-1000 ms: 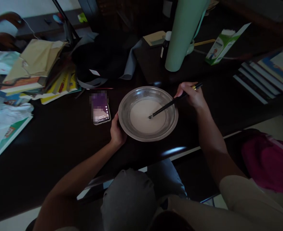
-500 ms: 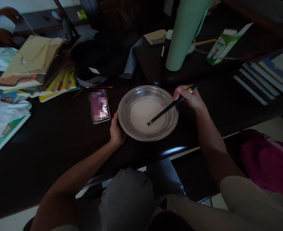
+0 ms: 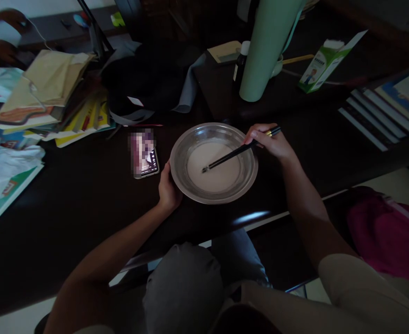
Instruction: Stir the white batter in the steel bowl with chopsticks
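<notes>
A wide metal bowl [image 3: 181,183] stands on the dark table in front of me, with a pale, milky liquid [image 3: 218,174] in its bottom. My left hand [image 3: 168,189] grips the bowl's left side, its fingers partly hidden beneath the rim. Over the right rim, my right hand [image 3: 269,141] is closed around black chopsticks [image 3: 237,151] with a gold band. They slant down to the left, and their tips meet the liquid left of its middle. Just left of the bowl lies a phone [image 3: 148,162] with its screen lit.
A tall green bottle [image 3: 265,51], a small dark bottle [image 3: 239,67] and a green-white carton [image 3: 314,69] stand behind the bowl. Books [image 3: 381,111] lie right; papers and envelopes [image 3: 46,79] pile left beside a black bag [image 3: 145,83]. Another person's hands [image 3: 11,21] show at top left.
My right hand has moved slightly left, and the chopstick tips have swept left and a little away from me through the liquid. My left hand and the bowl stay in place.
</notes>
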{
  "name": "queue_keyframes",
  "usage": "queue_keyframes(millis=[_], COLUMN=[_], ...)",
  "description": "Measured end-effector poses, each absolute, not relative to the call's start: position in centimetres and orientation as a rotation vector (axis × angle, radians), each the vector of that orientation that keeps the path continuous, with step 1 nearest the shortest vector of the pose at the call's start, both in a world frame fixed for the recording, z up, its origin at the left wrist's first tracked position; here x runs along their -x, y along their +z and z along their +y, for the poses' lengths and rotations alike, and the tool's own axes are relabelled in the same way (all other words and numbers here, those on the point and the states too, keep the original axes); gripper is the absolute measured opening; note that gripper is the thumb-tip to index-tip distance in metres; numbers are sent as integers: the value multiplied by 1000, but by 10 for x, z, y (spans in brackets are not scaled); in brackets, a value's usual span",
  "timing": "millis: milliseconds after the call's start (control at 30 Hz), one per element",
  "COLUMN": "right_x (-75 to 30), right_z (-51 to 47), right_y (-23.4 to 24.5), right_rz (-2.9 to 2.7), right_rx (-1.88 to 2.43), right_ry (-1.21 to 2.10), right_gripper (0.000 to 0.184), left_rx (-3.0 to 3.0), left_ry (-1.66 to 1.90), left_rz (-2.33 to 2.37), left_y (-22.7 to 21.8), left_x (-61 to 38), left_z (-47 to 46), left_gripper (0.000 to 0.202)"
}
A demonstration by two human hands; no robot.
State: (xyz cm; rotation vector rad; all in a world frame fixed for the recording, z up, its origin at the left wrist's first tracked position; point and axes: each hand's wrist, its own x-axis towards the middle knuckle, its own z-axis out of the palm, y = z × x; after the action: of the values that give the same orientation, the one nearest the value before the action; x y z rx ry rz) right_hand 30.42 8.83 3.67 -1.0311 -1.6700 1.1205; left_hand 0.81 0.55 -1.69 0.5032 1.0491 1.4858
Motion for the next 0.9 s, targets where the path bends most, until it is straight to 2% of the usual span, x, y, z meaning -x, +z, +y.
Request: queue_keyframes(millis=[133,233,433,633,767,900], right_x=[-309,-310,-306,-310,-307,-310], right_z=[91,91,89,89,88,90], right_y=[36,35,36,36,36,35], right_rz=[-1531,-1543,-1637,-1541,-1691,-1558], right_rx=[1047,1031,1043,1049,1023,1021], right_ry=[1014,1058,1069,1054,1114,1035], right_gripper=[45,49,44,49,42,44], left_rx=[-517,-526,-499,-496,-482,-488], left_ry=[1488,1485,1466,1484,1496,1471], left_rz=[1055,1052,1072,1075,1080,1058], left_y=[-17,-16,-17,-18,-17,-16], left_x=[-8,-8,-7,-8,-8,-8], left_z=[6,5,5,5,5,5], left_gripper=[24,25,26,26,24,24])
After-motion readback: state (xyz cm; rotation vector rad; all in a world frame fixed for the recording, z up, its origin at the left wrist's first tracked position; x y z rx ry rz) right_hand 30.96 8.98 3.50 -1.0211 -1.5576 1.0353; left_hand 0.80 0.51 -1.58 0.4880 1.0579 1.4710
